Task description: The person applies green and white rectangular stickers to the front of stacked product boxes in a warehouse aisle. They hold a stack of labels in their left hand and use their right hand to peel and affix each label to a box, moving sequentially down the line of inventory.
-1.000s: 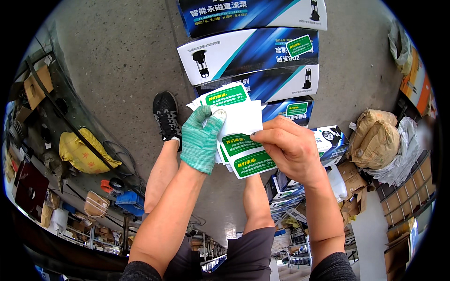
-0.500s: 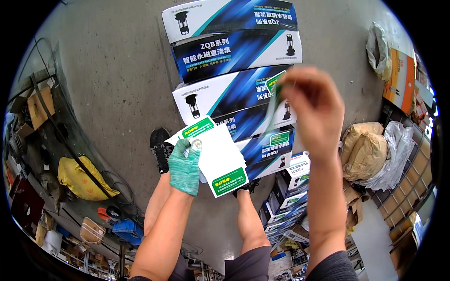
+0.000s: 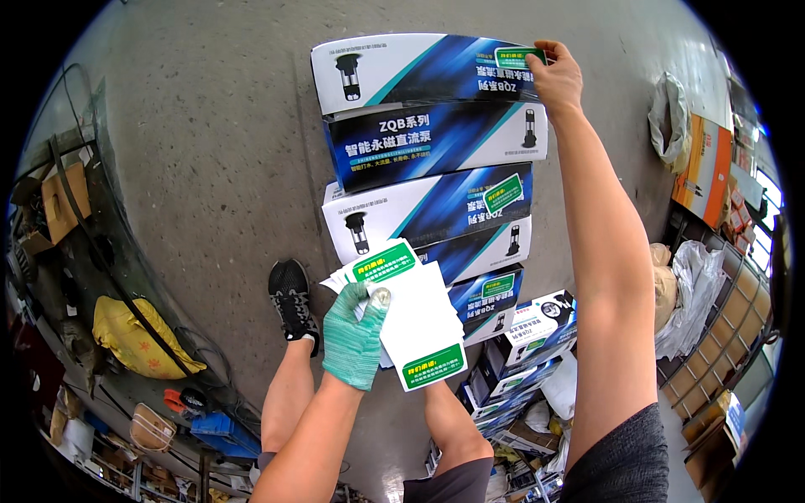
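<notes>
Head view: nearest, the left hand [image 3: 354, 335], in a ribbed teal knit glove with a pale patch at the thumb, clamps a fanned stack of labels [image 3: 418, 310]. They are thin, flat rectangles, mostly white side up, with green printed faces at both ends of the fan; their corners stick out unevenly over the bare leg and the lower cartons. A black mesh sneaker [image 3: 292, 302] stands just left of the stack.

Beyond it, glossy blue-and-white cardboard cartons lie side by side in a row, dark seams between them. A lower carton [image 3: 498, 304] and the middle carton [image 3: 369, 205] each bear a green label near the right, the middle one tilted. The bare right hand [image 3: 560, 77] is at the farthest carton [image 3: 419, 75], grasping the right end of a green label [image 3: 513, 57] between thumb and fingers. That label lies over the carton's upper right part, close to its end edge; whether it is stuck cannot be told.

The carton ends are slightly staggered. Grey, speckled concrete floor [image 3: 218, 168] gives broad room left of the row and a narrower strip right of it. Farther out are a crinkled yellow sack [image 3: 138, 335] at left and a wrinkled translucent plastic bag [image 3: 692, 285] at right.
</notes>
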`<state>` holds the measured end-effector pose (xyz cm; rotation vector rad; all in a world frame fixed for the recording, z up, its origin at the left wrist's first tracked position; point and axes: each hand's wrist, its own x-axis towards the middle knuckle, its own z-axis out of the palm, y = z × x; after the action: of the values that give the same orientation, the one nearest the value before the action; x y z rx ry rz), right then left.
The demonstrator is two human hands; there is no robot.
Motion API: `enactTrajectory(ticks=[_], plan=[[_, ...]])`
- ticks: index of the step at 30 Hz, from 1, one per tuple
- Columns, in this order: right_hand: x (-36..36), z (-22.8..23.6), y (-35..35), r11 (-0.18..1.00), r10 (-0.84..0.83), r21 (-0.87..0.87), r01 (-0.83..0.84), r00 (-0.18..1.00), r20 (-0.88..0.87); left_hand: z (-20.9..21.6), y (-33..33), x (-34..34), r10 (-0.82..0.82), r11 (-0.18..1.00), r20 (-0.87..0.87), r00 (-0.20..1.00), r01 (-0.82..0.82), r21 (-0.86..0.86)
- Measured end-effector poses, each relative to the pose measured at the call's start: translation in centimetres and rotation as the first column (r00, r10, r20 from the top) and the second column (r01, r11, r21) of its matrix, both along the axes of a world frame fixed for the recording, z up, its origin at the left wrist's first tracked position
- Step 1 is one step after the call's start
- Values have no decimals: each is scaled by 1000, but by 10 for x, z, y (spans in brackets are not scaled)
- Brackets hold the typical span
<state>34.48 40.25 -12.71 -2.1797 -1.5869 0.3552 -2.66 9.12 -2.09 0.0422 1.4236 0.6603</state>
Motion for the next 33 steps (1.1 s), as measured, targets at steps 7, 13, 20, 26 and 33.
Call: enactTrajectory(ticks=[7,13,20,26,33], plan=[[-7,-8,1,991,40,-134,18,907,418,5,8,-3,-2,1000,23,1000,3,-9],[13,14,-2,985,126,-148,-86,947,294,11,13,-1,15,1000,57,998,-15,4],[-48,-53,-58,941,335,-205,-270,833,441,13,20,-3,-34,999,44,998,32,38],[37,-37,-50,845,-46,-485,224,935,352,22,14,-5,-52,998,66,997,50,26],[-48,42,-163,968,-118,-233,92,988,-99,25,11,-20,-139,974,54,989,127,186]])
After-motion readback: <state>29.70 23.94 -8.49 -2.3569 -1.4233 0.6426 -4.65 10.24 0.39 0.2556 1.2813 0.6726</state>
